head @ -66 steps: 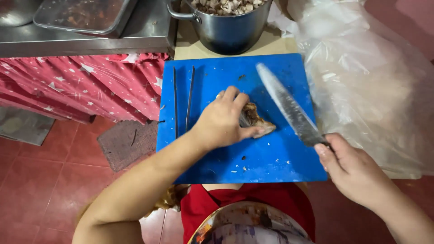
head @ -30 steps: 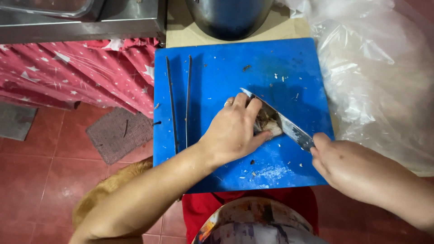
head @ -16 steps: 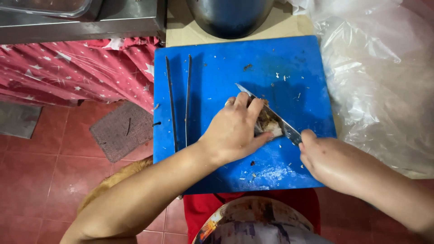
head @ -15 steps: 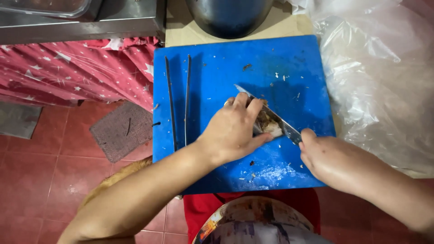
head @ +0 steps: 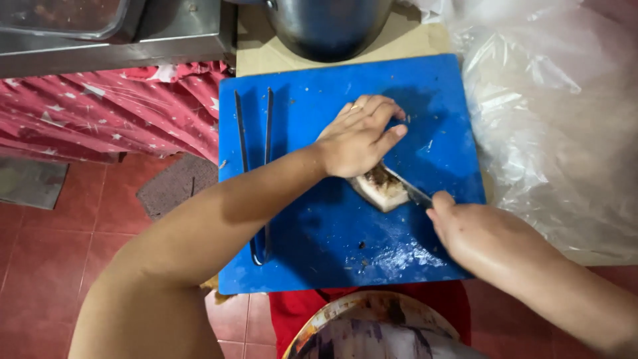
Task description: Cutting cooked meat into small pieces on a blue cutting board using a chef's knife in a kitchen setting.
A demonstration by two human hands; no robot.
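A pale piece of meat (head: 380, 190) with a dark top lies on the blue cutting board (head: 319, 252). My left hand (head: 359, 136) rests just above it, fingers spread, its heel touching the piece. My right hand (head: 480, 239) grips the handle of a knife (head: 409, 189), and the blade runs up-left against the meat, mostly hidden under my left hand.
Long metal tongs (head: 256, 166) lie along the board's left side. A steel pot (head: 325, 26) stands behind the board, a metal tray (head: 66, 16) at the back left. Crumpled clear plastic (head: 551, 119) fills the right. A round bowl (head: 379, 332) sits below the board.
The knife went from raised above the board down into the meat. My left hand has shifted up off the piece, uncovering it, and my right hand has come in closer.
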